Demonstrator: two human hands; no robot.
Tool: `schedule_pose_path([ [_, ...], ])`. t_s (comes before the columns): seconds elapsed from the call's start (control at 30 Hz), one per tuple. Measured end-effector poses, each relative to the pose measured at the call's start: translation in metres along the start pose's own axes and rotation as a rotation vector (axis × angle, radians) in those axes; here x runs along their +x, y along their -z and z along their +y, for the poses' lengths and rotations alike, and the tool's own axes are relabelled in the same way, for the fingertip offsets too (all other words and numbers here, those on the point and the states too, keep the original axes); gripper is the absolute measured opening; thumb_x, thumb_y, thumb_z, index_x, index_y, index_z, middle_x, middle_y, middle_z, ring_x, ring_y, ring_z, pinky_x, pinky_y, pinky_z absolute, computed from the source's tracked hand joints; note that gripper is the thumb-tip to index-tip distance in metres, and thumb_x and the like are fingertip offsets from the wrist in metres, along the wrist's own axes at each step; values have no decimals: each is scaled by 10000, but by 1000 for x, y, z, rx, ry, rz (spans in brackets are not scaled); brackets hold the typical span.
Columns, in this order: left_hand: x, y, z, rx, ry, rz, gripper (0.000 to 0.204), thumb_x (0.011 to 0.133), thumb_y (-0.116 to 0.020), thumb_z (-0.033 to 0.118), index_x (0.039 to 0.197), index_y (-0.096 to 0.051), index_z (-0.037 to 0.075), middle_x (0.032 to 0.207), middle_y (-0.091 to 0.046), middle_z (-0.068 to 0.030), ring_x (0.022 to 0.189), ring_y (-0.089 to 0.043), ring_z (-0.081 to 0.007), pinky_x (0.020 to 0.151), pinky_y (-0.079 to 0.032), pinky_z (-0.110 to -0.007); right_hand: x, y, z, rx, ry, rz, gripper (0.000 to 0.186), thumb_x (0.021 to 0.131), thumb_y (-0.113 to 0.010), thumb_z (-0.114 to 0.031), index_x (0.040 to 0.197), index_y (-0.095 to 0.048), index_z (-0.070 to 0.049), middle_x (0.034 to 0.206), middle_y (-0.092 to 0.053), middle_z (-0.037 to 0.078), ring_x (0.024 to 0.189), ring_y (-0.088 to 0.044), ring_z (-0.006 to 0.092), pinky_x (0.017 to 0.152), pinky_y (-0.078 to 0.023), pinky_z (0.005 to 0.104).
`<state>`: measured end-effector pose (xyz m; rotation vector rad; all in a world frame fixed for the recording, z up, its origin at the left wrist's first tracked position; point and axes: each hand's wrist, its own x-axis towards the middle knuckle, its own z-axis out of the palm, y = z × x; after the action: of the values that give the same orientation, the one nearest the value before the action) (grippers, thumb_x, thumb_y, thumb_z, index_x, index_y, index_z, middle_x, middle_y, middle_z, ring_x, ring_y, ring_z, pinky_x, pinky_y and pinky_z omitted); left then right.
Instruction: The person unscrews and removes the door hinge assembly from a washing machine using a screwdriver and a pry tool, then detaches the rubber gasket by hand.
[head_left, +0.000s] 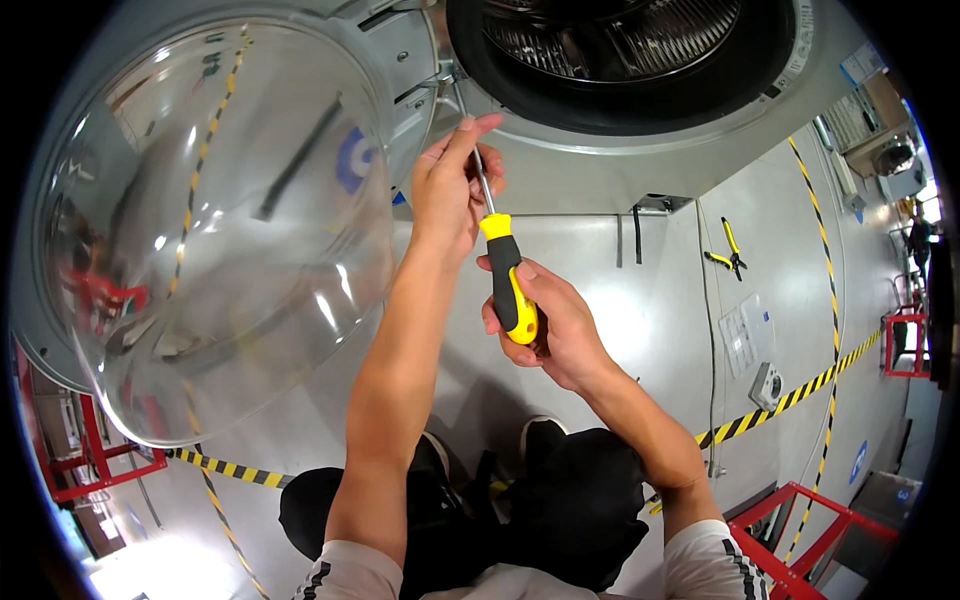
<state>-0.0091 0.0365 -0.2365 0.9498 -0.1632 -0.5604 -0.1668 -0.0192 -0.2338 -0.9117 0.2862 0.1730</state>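
My right hand (558, 325) is closed round the yellow and black handle of a screwdriver (505, 268). Farther up, my left hand (447, 195) curls its fingers about the metal shaft, with the index finger stretched out. The shaft's tip reaches the door hinge (443, 80) at the edge of the washing machine front (590, 165); exactly what it touches there is too small to tell. To the left, the machine's round door (230, 220) with its clear bulging glass is swung open.
The dark drum opening (620, 100) lies at the top. On the floor to the right are yellow-handled pliers (731, 250), a bagged sheet (740, 340) and a small grey part (767, 386). Striped tape (770, 415) crosses the floor; a red frame (800, 530) stands lower right.
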Motion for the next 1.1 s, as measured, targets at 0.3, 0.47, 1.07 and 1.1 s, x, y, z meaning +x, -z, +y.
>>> schedule_pose_path([
  [0.3,2,1,2,51,-11,14,385,958,-504,255,1148,-537,-78,601,-468,-17,483,-316,-60,469,-319,-222,0,-1,1,17,14,0,481,975,-378,-390,1289,-419,-27,749,-568,105,418,-378,116,415,-285,240],
  [0.47,2,4,-1,33,-17,12,382,956,-503,254,1148,-538,-75,600,-482,-20,475,-318,-60,462,-321,-218,-1,-1,2,24,2,1,483,979,-373,-387,1295,-415,-24,751,-567,107,419,-383,117,413,-282,235],
  [1.07,-1,-3,0,105,-16,100,400,954,-510,303,1133,-569,-49,581,-425,-5,472,-362,-105,428,-271,-228,1,-4,5,169,-37,-65,483,990,-339,-402,1304,-405,-41,786,-580,100,436,-395,125,423,-291,241],
  [1.1,-1,-4,0,107,-19,101,398,954,-510,303,1134,-570,-47,581,-422,-4,472,-362,-105,425,-267,-227,0,-3,5,183,-36,-78,453,993,-341,-386,1288,-410,-51,795,-577,99,442,-404,123,419,-292,237],
])
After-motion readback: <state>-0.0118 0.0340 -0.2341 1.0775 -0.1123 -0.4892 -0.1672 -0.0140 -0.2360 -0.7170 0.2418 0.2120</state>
